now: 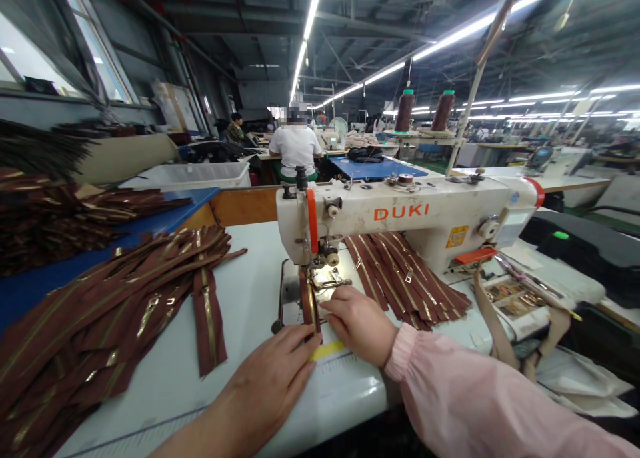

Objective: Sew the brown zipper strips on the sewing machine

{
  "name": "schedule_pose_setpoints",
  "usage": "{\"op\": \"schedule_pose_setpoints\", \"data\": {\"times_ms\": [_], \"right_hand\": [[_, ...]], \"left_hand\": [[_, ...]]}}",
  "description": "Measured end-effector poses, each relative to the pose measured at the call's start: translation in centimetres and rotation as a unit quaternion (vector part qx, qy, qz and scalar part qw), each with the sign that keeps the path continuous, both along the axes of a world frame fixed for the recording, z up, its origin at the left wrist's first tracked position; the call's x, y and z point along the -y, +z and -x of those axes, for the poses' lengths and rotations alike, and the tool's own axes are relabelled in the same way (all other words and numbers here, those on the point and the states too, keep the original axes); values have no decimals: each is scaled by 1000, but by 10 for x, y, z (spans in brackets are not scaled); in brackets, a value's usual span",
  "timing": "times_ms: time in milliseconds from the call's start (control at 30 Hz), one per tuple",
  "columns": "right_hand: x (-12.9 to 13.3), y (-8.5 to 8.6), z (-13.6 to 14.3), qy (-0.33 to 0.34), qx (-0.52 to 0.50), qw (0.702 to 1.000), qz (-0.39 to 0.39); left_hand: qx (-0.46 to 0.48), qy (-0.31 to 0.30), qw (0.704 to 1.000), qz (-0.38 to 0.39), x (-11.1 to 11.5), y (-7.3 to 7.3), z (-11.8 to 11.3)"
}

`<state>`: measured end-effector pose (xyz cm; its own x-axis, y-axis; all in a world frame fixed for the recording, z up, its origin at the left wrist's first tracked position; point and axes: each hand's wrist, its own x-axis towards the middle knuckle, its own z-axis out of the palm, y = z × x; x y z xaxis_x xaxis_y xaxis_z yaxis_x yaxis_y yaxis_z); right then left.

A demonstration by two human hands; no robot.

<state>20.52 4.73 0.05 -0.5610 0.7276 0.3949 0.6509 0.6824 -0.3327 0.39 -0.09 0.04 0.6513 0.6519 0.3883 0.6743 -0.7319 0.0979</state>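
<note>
A brown zipper strip [311,301] with gold teeth runs lengthwise under the presser foot of a white sewing machine [350,211] marked DUKI. My left hand [273,371] is closed on the strip's near end, thumb and fingertips pressed together there. Just right of the strip, my right hand [357,321] has curled fingers, their tips close to the zipper and the metal guide [327,279]; what lies between them is hidden. A heap of brown zippers [110,311] covers the table's left side. More zippers [405,278] lie fanned out under the machine arm.
An open tray [520,305] of small metal parts sits at the right, with a beige strap [487,311] beside it. Two brown thread cones [405,111] stand behind the machine. A white bin [195,177] is beyond the table, and a seated person [296,148] works ahead.
</note>
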Motion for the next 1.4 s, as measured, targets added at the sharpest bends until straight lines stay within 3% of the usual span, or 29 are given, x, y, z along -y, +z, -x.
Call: {"op": "schedule_pose_setpoints", "data": {"times_ms": [300,867,1400], "right_hand": [[-14,1,14,6,102,993,-64],[-13,1,13,15,116,988,-100],[-37,-5,17,28,115,989,-89]], "left_hand": [[-12,0,1000,1,0,-2,0],[-15,-5,1000,-21,-3,-5,3],[-45,36,998,1,-42,-4,1]]}}
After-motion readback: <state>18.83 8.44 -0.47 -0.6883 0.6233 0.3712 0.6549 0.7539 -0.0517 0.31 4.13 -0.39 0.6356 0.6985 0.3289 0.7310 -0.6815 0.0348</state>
